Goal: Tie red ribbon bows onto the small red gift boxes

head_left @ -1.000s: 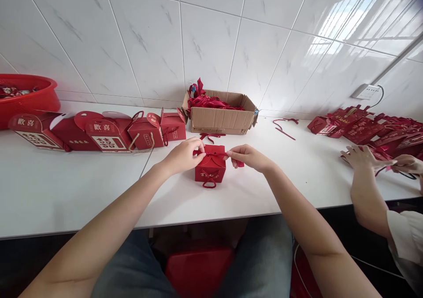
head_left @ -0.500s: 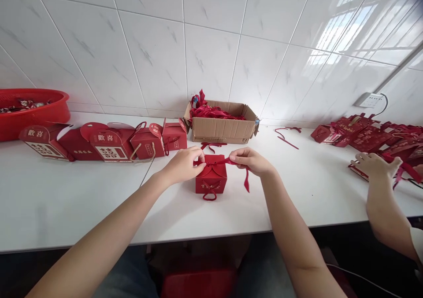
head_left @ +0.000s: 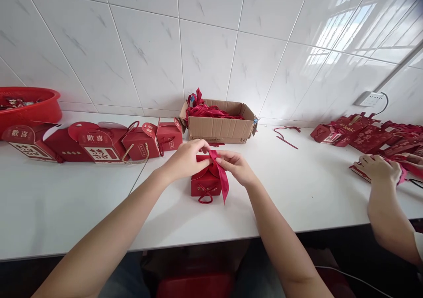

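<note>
White tabletop [head_left: 82, 201] on my feed bears a red box [head_left: 205, 180]. My left hand [head_left: 187, 160] and right hand [head_left: 239, 169] pinch red ribbon [head_left: 223, 181] at its top.

Satiny ribbon [head_left: 224, 184], smooth card box [head_left: 205, 189].
My feed shows glossy tiles [head_left: 208, 60] along back edge of worktop [head_left: 280, 188], matt cardboard carton [head_left: 218, 130] there.
</note>
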The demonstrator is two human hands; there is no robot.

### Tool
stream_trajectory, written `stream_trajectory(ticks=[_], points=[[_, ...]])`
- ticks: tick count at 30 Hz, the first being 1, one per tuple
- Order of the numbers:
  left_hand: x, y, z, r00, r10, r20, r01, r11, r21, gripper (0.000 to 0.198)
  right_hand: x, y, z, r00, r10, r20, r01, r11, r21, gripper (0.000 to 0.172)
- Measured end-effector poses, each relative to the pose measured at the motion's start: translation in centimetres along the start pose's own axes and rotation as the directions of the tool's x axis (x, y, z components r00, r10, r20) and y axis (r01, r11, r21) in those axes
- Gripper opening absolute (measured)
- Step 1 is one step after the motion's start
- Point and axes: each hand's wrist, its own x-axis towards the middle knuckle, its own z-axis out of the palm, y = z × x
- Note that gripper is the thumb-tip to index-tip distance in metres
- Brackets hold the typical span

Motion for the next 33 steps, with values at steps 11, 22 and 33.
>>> stream_trajectory(ticks=[11, 22, 33], points=[[0.4, 0.0, 2.3, 0.992, -0.028, -0.122, -0.003, 0.969, -0.245, 0.017, -0.3, 0.1, -0.1, 0.995, -0.066, -0.078, 0.066, 0.998, -0.010, 0.035], [-0.2, -0.3, 2.9, 0.968, -0.141, -0.209, 0.059, 0.932, -0.356, 0.016, -0.4, 0.6, 0.5, 0.973, 0.025, -0.228, -0.033, 0.999, -0.032, 0.030], [-0.1, -0.1, 3.3, 0.970, -0.175, -0.172, 0.094, 0.913, -0.398, 0.030, -0.2, 0.8, 2.3, 0.937, -0.055, -0.346, -0.035, 0.968, -0.249, 0.027]])
